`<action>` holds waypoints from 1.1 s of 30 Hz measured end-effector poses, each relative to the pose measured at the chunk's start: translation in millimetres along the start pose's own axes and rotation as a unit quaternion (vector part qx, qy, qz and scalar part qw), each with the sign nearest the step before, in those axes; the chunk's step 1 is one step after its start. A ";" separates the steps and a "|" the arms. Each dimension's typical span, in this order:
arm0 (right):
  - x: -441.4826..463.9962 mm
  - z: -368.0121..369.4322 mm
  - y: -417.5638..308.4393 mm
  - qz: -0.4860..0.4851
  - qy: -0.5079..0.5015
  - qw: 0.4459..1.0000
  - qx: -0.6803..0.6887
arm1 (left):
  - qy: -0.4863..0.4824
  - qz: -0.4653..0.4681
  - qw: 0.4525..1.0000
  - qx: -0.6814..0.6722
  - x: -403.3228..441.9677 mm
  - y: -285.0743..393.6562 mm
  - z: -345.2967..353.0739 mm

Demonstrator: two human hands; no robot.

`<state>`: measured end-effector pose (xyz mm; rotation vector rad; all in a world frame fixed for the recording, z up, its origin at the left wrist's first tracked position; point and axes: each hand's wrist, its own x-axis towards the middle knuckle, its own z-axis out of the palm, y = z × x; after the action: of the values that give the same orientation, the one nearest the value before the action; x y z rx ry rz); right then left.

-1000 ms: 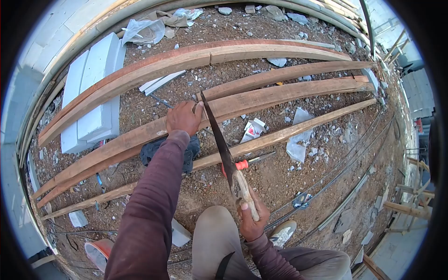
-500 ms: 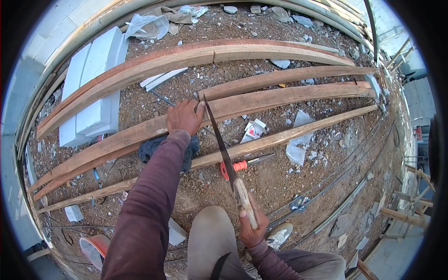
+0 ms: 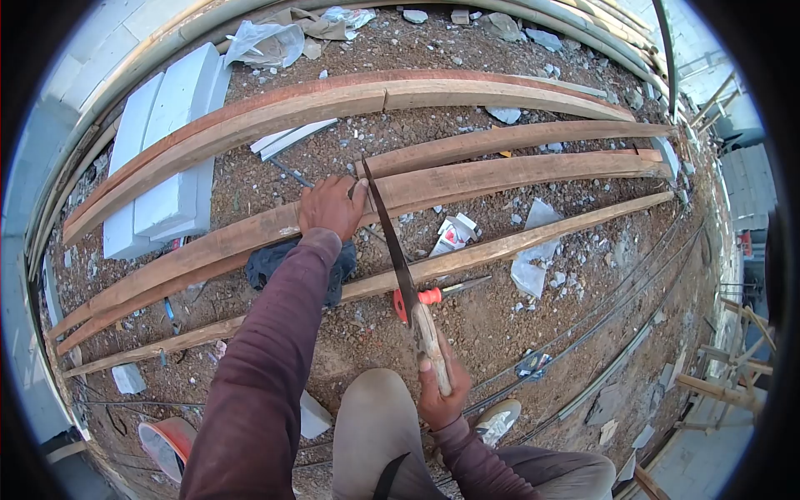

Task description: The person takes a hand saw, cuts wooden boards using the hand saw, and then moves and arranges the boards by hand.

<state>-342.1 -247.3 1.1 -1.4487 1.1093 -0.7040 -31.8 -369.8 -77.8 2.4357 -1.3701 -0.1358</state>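
1. Shifted slightly up the view since the frame before, toward 11 o'clock, are the right hand (image 3: pixel 443 392) and the handsaw (image 3: pixel 389 233); the left hand keeps nearly the same place. Clock directions are taken from the view's centre, 12 at the top.
2. Near, at 5 o'clock: the right hand's fingers close around the saw's pale, worn handle. A shoe (image 3: pixel 498 422) lies just beside this hand; a bucket (image 3: pixel 164 447) stands at 8 o'clock.
3. Near the centre: a red-handled tool (image 3: pixel 429 297) lies on the soil, partly behind the saw.
4. Mid-distance, at 10 o'clock: the left hand (image 3: pixel 332 208) rests on a long beam (image 3: pixel 233 243), fingers close together, thumb extended just beside the blade. Whether its fingertips curl beneath the wood cannot be told.
5. The blade slants from the handle across this beam, its tip toward 11 o'clock. Dark cloth (image 3: pixel 267 265) lies at 9 o'clock, a small torn carton (image 3: pixel 455 234) toward 2.
6. Far: a reddish-edged timber (image 3: pixel 292 117) arches across 12 o'clock, passing over white blocks (image 3: pixel 172 150) at 10; crumpled plastic (image 3: pixel 268 46) lies at 11.
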 end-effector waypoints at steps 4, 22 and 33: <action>69.8 44.0 13.6 -0.055 0.027 0.997 0.037 | -0.005 -0.009 1.000 -0.028 1.1 0.2 0.0; 69.2 41.8 25.4 -0.117 0.048 0.992 -0.029 | 0.077 -0.010 0.996 -0.035 0.2 -7.1 11.1; 17.6 28.5 40.9 -0.064 0.029 0.997 -0.044 | 0.079 -0.015 0.996 -0.046 5.8 -8.2 13.0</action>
<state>-320.0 -249.0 -46.9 -1.5943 1.1107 -0.7999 -25.3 -374.0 -92.3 2.3377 -1.2306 -0.0116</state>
